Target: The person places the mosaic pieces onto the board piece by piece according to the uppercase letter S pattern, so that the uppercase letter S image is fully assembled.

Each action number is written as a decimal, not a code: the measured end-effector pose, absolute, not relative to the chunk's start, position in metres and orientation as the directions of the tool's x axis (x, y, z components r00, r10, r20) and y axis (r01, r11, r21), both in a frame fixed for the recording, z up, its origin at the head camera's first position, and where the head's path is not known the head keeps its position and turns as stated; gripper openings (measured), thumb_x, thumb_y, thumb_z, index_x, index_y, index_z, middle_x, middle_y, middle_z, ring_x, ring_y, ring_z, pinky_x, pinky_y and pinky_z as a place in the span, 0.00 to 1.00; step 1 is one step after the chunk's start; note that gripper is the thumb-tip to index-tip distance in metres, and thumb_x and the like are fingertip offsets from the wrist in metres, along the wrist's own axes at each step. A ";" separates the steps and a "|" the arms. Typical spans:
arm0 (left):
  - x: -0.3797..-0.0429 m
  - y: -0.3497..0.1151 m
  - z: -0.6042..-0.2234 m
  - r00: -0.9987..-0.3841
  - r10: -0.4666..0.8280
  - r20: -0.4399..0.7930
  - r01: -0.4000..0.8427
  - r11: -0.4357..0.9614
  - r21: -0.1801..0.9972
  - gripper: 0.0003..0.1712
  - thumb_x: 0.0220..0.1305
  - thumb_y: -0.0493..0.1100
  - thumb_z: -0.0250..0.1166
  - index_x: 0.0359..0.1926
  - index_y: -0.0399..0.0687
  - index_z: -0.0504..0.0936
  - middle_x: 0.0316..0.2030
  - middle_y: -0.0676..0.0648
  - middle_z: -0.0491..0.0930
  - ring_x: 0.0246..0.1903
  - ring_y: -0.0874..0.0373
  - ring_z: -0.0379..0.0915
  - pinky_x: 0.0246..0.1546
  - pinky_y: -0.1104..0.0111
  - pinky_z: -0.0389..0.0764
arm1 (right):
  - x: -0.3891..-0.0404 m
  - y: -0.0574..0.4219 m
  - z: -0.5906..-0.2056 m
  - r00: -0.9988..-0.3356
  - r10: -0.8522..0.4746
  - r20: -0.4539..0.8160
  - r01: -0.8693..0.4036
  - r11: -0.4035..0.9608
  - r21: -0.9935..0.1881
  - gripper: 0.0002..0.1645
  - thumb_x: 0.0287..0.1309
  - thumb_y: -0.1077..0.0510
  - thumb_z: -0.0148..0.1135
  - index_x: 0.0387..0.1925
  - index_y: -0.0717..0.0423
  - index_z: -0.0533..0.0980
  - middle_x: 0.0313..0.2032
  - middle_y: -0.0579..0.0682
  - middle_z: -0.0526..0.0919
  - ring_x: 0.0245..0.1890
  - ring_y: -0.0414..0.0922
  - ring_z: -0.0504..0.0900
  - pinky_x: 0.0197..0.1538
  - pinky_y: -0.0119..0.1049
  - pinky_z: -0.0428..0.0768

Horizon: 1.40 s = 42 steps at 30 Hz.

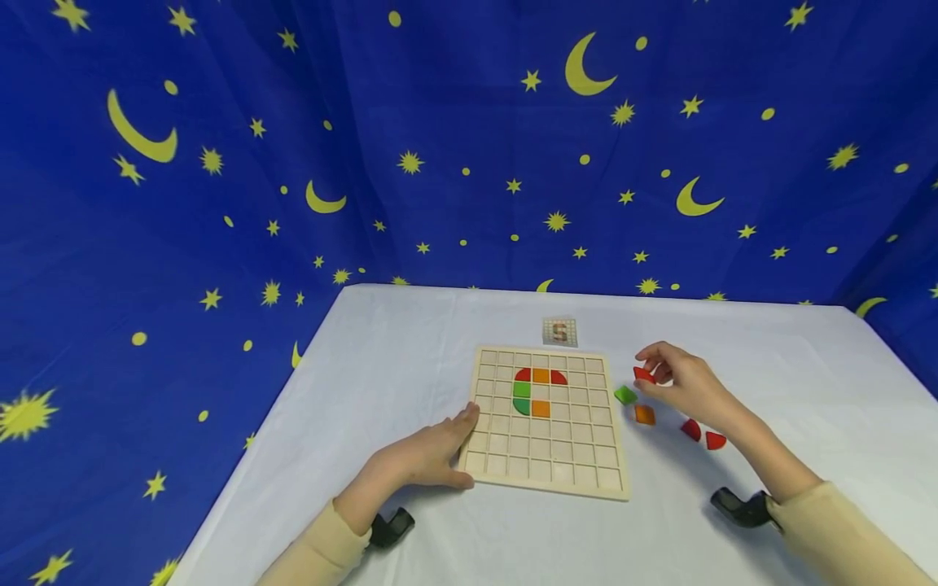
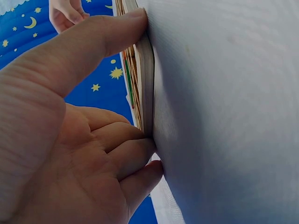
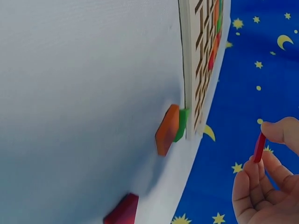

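Observation:
My left hand (image 1: 432, 452) rests against the left edge of a wooden grid board (image 1: 545, 488), thumb near its front corner and fingers along the side. Set in the grid are red rounded tiles (image 1: 559, 378), orange squares (image 1: 541, 408), a green square (image 1: 522, 389) and a green rounded tile (image 1: 521, 406). To the right of the board, my right hand (image 1: 689, 387) pinches a red tile (image 3: 259, 147) between thumb and fingertips, raised off the table. Below that hand lie a green square tile (image 1: 625, 395) and an orange square tile (image 1: 645, 415).
Two red rounded tiles (image 1: 691, 430) lie further right, under the right forearm. Behind the board stands a small pattern card (image 1: 560, 332) with an S-like figure. A white cloth (image 1: 396, 350) covers the table. Blue star-patterned curtain (image 1: 476, 122) hangs behind and at the sides.

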<state>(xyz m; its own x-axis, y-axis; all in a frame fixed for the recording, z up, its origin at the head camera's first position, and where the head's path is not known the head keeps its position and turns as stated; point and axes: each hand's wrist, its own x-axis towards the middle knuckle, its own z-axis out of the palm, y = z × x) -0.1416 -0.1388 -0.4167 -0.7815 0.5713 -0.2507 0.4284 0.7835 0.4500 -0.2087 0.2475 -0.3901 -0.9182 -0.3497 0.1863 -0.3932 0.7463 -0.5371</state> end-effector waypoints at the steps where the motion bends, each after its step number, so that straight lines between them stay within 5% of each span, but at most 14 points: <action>1: -0.142 -0.139 -0.417 -0.782 0.572 -0.249 0.429 0.783 0.450 0.58 0.51 0.52 0.72 0.71 0.31 0.48 0.71 0.37 0.46 0.68 0.45 0.48 0.65 0.57 0.56 | -0.209 0.246 -0.390 -0.918 -0.350 0.188 -0.394 0.743 -0.540 0.22 0.51 0.62 0.68 0.47 0.66 0.73 0.35 0.52 0.78 0.32 0.46 0.75 0.37 0.44 0.79; 42: -0.137 -0.139 -0.412 -0.787 0.560 -0.260 0.406 0.787 0.465 0.58 0.50 0.53 0.73 0.71 0.33 0.49 0.71 0.38 0.48 0.67 0.42 0.51 0.63 0.52 0.59 | -0.200 0.221 -0.386 -0.879 -0.413 0.236 -0.471 0.681 -0.560 0.22 0.48 0.64 0.70 0.46 0.65 0.74 0.34 0.48 0.77 0.31 0.42 0.75 0.35 0.41 0.79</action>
